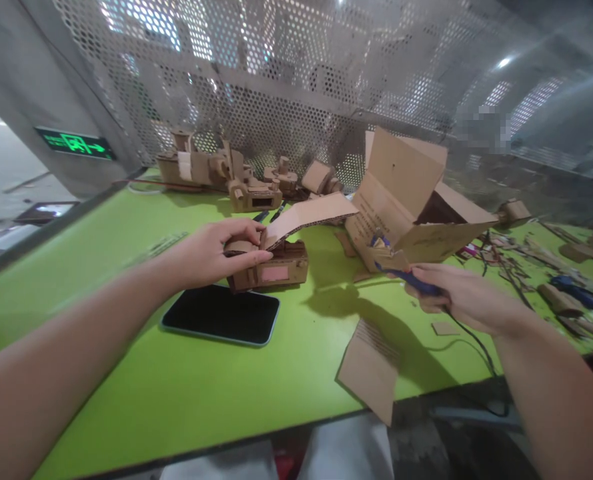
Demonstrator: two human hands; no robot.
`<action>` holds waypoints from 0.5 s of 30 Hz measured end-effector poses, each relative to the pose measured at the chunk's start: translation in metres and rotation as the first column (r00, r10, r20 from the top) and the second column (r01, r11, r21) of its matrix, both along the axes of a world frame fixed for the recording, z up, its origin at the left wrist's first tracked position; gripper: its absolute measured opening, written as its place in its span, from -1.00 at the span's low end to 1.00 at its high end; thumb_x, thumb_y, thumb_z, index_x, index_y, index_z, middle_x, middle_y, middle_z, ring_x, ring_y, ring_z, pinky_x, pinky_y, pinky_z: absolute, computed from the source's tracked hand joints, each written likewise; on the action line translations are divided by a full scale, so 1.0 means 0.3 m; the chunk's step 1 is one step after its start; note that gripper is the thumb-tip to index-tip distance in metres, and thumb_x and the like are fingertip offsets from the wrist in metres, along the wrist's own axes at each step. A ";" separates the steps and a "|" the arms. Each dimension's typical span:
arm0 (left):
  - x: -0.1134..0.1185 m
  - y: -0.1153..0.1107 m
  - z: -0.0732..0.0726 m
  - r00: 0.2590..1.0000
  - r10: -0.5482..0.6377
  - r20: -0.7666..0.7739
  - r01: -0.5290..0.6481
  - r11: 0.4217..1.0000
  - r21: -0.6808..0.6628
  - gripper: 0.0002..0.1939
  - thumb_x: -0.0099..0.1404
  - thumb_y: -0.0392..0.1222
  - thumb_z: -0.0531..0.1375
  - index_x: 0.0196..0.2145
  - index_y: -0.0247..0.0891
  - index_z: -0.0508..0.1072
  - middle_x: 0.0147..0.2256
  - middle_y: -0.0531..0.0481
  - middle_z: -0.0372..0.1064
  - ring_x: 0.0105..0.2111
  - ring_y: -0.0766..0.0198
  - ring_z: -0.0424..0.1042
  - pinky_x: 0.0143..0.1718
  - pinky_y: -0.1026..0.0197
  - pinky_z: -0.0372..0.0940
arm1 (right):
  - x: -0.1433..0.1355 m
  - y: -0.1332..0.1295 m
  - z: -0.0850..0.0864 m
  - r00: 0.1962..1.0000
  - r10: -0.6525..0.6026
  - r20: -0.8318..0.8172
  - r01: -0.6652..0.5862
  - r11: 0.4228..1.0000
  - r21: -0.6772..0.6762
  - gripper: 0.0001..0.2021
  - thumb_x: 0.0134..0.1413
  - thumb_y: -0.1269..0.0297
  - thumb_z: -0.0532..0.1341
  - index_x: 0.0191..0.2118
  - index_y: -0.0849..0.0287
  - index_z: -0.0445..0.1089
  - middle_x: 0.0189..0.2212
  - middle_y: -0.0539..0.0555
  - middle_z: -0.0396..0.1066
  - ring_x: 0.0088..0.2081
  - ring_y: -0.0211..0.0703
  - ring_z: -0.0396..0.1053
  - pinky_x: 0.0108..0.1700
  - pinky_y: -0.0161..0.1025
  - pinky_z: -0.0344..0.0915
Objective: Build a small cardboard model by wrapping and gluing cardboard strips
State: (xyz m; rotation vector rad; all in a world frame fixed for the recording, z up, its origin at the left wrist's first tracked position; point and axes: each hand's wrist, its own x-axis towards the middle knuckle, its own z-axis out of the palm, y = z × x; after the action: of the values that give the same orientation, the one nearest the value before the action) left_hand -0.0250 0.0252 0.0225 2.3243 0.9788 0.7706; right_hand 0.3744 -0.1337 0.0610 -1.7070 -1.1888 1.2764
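Observation:
My left hand [226, 250] is closed at the near end of a bent cardboard strip [309, 212], pinching it against the top of a small cardboard model [293, 263]. The strip rises to the right, clear of the model at its far end. A pink patch [275, 273] shows on the model's front. My right hand [456, 293] grips a blue corded tool that looks like a hot glue gun [421, 283], its tip pointing left, apart from the model. A black-screened phone [221, 315] lies just in front of the model.
An opened cardboard box [431, 240] stands behind my right hand. Several cardboard models [256, 193] line the back, by a perforated metal screen [296, 87]. A loose cardboard piece [369, 367] lies at the green table's [296, 360] front edge. Scraps and tools [571, 293] clutter the right.

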 end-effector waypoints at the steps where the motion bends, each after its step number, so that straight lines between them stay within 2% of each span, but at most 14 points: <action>1: 0.002 -0.005 0.005 1.000 0.007 0.001 -0.007 1.000 -0.007 -0.55 0.34 0.29 0.29 -0.24 -0.19 0.51 0.10 -0.16 0.55 0.06 -0.10 0.52 0.16 -0.16 0.35 | 0.001 0.002 -0.001 0.997 -0.015 -0.069 0.014 1.000 -0.014 -0.64 0.21 -0.05 0.39 -0.21 0.20 0.51 -0.38 0.03 0.32 -0.51 -0.33 -0.02 -0.50 -0.28 -0.03; 5: 0.003 -0.013 0.018 0.999 -0.001 -0.038 0.000 1.000 -0.023 -0.55 0.35 0.30 0.28 -0.22 -0.19 0.50 0.16 -0.16 0.52 0.07 -0.07 0.52 0.17 -0.16 0.34 | -0.009 0.002 0.000 0.977 -0.026 -0.213 0.013 0.998 -0.062 -0.72 0.25 0.04 0.33 -0.23 0.19 0.52 -0.42 0.01 0.28 -0.52 -0.31 -0.07 -0.52 -0.28 -0.02; 8: -0.003 -0.002 0.012 0.998 0.001 -0.055 -0.002 1.000 -0.016 -0.54 0.36 0.30 0.27 -0.21 -0.19 0.49 0.17 -0.17 0.52 0.07 -0.08 0.52 0.16 -0.16 0.35 | -0.023 -0.003 -0.004 0.971 -0.031 -0.235 0.017 0.998 -0.061 -0.75 0.19 0.09 0.38 -0.18 0.19 0.56 -0.38 0.04 0.36 -0.51 -0.31 0.04 -0.52 -0.28 0.08; 12: -0.016 0.026 -0.017 0.999 -0.029 -0.044 0.029 1.000 0.010 -0.58 0.33 0.27 0.31 -0.20 -0.16 0.50 0.16 -0.16 0.53 0.07 -0.10 0.54 0.12 -0.12 0.39 | -0.042 -0.018 -0.030 0.987 0.014 -0.160 -0.013 1.000 0.006 -0.58 0.18 0.09 0.44 0.11 0.11 0.54 -0.17 0.13 0.51 -0.38 -0.22 0.31 -0.37 -0.24 0.35; 15: -0.024 0.042 -0.034 0.999 -0.035 -0.018 0.035 0.999 0.009 -0.60 0.30 0.27 0.34 -0.21 -0.11 0.50 0.16 -0.12 0.54 0.07 -0.10 0.55 0.13 -0.11 0.40 | -0.058 -0.027 -0.051 0.995 0.070 -0.069 -0.067 0.997 0.050 -0.54 0.22 0.02 0.42 0.16 0.08 0.51 -0.11 0.13 0.52 -0.31 -0.18 0.39 -0.26 -0.20 0.45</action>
State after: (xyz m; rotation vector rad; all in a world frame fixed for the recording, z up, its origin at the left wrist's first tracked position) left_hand -0.0322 0.0378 0.0122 2.3537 0.9418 0.7437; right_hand 0.3570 -0.1419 0.0457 -1.5864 -1.2360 1.3282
